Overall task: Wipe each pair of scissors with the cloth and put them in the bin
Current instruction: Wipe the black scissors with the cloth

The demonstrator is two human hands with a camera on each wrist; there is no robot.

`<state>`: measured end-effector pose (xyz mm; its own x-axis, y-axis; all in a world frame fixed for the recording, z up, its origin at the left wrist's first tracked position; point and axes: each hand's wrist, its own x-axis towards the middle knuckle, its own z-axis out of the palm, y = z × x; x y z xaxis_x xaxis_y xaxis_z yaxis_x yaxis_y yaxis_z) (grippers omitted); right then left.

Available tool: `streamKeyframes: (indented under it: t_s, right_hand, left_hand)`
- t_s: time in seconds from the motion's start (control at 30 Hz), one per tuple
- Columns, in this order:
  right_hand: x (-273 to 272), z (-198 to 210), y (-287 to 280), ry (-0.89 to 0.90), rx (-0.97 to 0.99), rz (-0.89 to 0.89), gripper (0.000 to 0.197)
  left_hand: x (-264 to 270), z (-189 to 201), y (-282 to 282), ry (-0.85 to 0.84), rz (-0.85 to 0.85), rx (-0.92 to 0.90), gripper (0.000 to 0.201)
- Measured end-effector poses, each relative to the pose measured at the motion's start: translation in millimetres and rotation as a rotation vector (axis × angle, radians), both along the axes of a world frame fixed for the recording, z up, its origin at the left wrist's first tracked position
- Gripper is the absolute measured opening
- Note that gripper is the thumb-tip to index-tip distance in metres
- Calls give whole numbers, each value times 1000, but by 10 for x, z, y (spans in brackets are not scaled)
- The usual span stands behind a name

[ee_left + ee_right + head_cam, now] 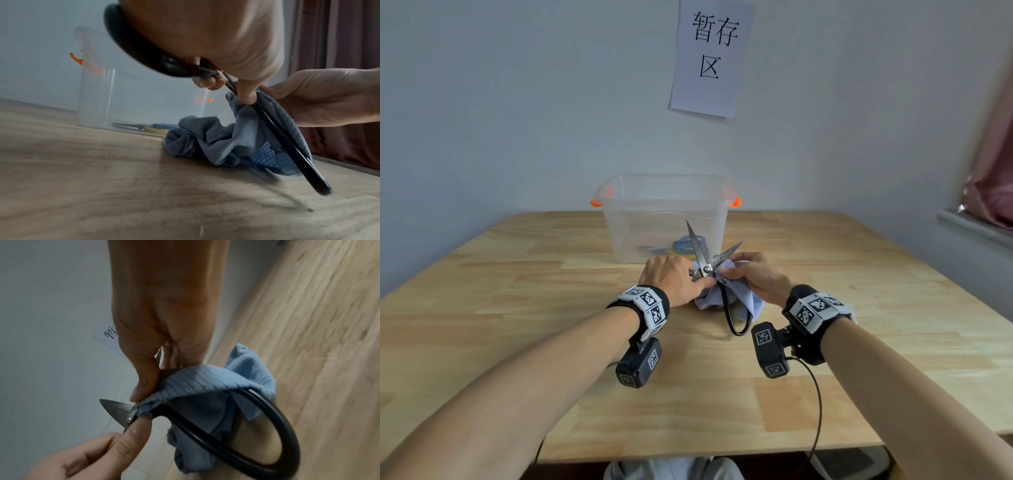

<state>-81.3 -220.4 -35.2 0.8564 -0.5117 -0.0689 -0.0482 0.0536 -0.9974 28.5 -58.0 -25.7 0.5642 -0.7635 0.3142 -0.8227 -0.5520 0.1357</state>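
Observation:
Black-handled metal scissors (705, 263) stand above the table with their blades spread apart and pointing up. My left hand (674, 279) pinches them at the pivot (130, 416), one black loop (144, 48) in its palm. My right hand (753, 274) grips a light blue cloth (726, 294) wrapped round the right blade near the pivot. The cloth (216, 139) hangs crumpled down to the table, and the other handle loop (267, 434) passes through it. Behind stands a clear plastic bin (664, 212) with orange latches, holding blue and yellow handled scissors (681, 245).
The wooden table (517, 308) runs back to a pale wall with a paper sign (710, 58). A window ledge and a pink curtain (993, 192) are at the right. Cables trail from my wrist cameras toward the table's near edge.

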Motion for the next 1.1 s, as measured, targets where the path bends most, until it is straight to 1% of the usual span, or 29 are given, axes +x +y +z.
streamKeyframes:
  t_s: [0.07,0.1,0.13,0.2,0.23,0.33,0.4,0.43,0.47,0.5,0.53,0.57,0.67,0.7,0.8,0.83,0.9,1.0,1.1]
  right_hand:
    - [9,-35,-8,-30,47,1,42]
    - [22,-58,-14,-35,40,3,43]
    - [39,-85,-22,-41,8,-15,38]
    - [44,-119,5,-53,-106,-86,20]
    - [46,-144,25,-66,-149,-117,17]
    - [37,-200,62,-58,-262,-164,19]
    - [29,-229,78,23,-416,-146,19]
    - [21,-243,79,72,-489,-124,23]
    - [9,-240,87,109,-535,-108,31]
    - [-1,-229,101,125,-541,-94,40]
    - [-12,-206,119,128,-518,-83,44]
    - [-23,-185,126,117,-438,-61,44]
    - [-88,-105,137,17,-84,85,29]
    - [-115,-92,121,-7,-9,139,26]
    - [-180,-105,77,-47,112,262,26]
    - [-183,-128,64,-61,132,258,27]
    - [-175,-157,58,-89,129,170,23]
    - [-135,-176,108,-87,36,9,11]
    - [-91,-186,158,-78,-45,-115,10]
  left_hand:
    - [6,-6,-3,-6,4,2,47]
    - [7,-11,-7,-13,3,8,46]
    - [8,-16,-13,-18,0,14,45]
    - [14,-45,-38,-10,-7,16,45]
    - [18,-63,-52,-5,-9,11,46]
    - [28,-99,-77,-13,-5,9,51]
    - [45,-115,-75,-13,0,-5,52]
    - [56,-121,-73,-9,1,-13,52]
    - [62,-127,-69,-7,2,-15,52]
    - [66,-133,-69,-6,3,-11,53]
    - [61,-132,-66,-6,2,-5,53]
    - [61,-130,-67,-4,2,1,52]
    - [44,-94,-64,5,-7,4,49]
    - [39,-75,-55,8,-10,6,46]
    - [17,-29,-28,13,-13,6,45]
    - [15,-25,-24,9,-11,4,46]
    - [10,-36,-36,-6,-11,1,44]
    - [16,-76,-76,-21,-9,5,43]
    - [30,-102,-107,-39,0,2,49]
